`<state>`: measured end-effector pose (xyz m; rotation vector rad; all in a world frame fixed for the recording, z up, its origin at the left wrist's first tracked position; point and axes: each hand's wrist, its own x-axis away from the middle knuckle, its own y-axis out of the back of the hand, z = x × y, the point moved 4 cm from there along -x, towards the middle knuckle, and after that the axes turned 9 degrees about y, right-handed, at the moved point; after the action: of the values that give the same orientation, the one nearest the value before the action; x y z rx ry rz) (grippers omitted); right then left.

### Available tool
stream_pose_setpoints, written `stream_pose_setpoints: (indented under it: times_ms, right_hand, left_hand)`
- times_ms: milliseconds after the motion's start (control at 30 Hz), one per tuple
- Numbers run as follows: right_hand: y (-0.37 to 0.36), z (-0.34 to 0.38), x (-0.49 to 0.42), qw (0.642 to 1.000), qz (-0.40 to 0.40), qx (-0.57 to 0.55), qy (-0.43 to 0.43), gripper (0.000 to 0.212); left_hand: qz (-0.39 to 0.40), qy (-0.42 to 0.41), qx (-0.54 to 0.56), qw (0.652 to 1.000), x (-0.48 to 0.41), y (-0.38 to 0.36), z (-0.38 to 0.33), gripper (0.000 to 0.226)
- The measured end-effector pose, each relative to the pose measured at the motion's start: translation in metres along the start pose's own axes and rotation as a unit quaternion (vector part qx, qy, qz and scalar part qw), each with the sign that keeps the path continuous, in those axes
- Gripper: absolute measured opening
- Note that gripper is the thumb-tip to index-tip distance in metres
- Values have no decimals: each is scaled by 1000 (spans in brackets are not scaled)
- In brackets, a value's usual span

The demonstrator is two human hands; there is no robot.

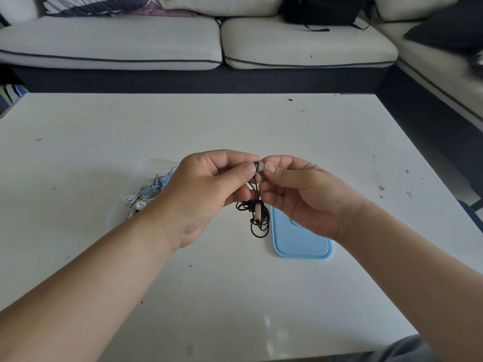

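**Black earphones held up, cord in a tangle**

Nearest the person, a blue lid (300, 244) lies on the white table (235, 121). Above its far end, the left hand (206, 189) and right hand (300, 194) pinch the bud end of the black earphones (257, 212) between thumb and fingertips, and the knotted cord dangles below. The step looks like untangling, so the next move probably calls for teasing the loops apart gently. A pile of blue and white earphones (146, 194) sits to the left, with a sofa (130, 43) beyond. No writing is legible.
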<state>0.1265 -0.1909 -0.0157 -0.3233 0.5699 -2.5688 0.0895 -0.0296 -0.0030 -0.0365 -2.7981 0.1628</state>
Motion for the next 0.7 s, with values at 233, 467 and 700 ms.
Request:
stream_pose_setpoints:
  times_ms: [233,467,700]
  right_hand:
    - [0,3,1,999,9,11,-32,6]
    - [1,-3,3,998,3,14,-53,7]
    - [1,-1,0,998,-28,36,-43,20]
  left_hand:
    - [-18,-20,-52,998,1,4,-2,17]
    - [-14,-11,-48,999,2,4,2,16]
    - [-62,-20,-70,995,-2,10,2,15]
